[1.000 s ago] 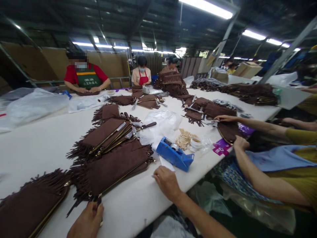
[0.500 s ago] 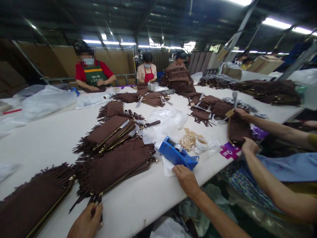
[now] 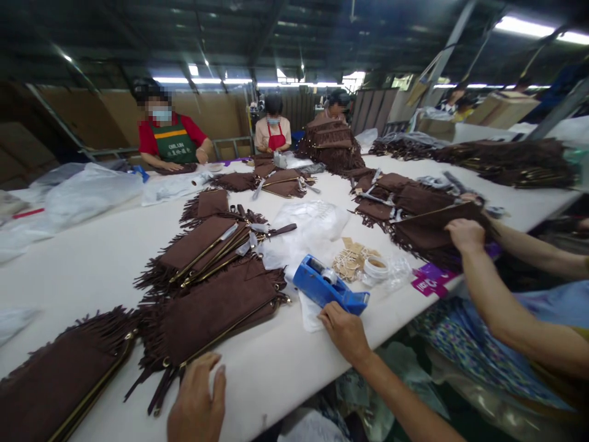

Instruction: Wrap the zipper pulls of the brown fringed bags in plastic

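My left hand is open at the near table edge, thumb apart from the fingers. Its fingertips are by the zip edge of a dark brown fringed bag, and that bag's strap end hangs loose beside the hand. My right hand rests on the table just in front of a blue tape dispenser. The fingers there are curled together next to a white plastic sheet under the dispenser; what they grip, if anything, is hidden. Another fringed bag lies at the near left.
More brown bags are stacked beyond, near clear plastic wrap. String tags and a white tape roll lie past the dispenser. At right, a co-worker's hand handles a brown bag. Other people work across the table.
My left hand has let go of the bag's strap and moved right, fingers opening. My right hand stays nearly still. The co-worker at right has lowered and turned the bag onto the pile.
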Motion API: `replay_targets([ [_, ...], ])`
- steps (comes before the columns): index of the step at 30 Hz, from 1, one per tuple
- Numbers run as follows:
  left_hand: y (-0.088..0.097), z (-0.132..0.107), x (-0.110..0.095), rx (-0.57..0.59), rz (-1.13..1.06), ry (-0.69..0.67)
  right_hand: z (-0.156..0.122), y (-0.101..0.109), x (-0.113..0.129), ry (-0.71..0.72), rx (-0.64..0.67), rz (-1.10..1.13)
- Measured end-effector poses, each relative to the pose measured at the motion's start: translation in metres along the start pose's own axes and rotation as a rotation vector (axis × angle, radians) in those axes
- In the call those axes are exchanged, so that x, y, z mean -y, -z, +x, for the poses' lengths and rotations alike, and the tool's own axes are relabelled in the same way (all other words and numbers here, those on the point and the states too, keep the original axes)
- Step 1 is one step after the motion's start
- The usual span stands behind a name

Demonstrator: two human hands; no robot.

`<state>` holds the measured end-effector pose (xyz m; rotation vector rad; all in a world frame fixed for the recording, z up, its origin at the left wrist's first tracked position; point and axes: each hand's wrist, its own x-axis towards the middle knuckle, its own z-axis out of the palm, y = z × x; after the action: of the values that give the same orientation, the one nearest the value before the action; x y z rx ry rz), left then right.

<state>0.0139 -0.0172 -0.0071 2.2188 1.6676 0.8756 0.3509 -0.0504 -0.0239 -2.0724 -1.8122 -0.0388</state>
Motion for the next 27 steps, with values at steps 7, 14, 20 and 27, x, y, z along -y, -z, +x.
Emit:
replay_targets([
  [7, -0.07, 0.039, -0.102, 0.341, -0.465, 0.083, 0.005, 0.0, 0.001, -0.089, -0.019, 0.19],
  [14, -0.131, 0.058, -0.138, 0.458, -0.617, 0.213, -0.003, -0.008, -0.002, -0.092, -0.049, 0.126],
  [20, -0.136, 0.052, -0.143, 0.392, -0.55, 0.202, -0.008, -0.01, -0.003, 0.002, -0.04, -0.106],
  [27, -0.137, 0.042, -0.142, 0.342, -0.43, 0.08, -0.007, -0.011, -0.004, 0.01, -0.039, -0.09],
])
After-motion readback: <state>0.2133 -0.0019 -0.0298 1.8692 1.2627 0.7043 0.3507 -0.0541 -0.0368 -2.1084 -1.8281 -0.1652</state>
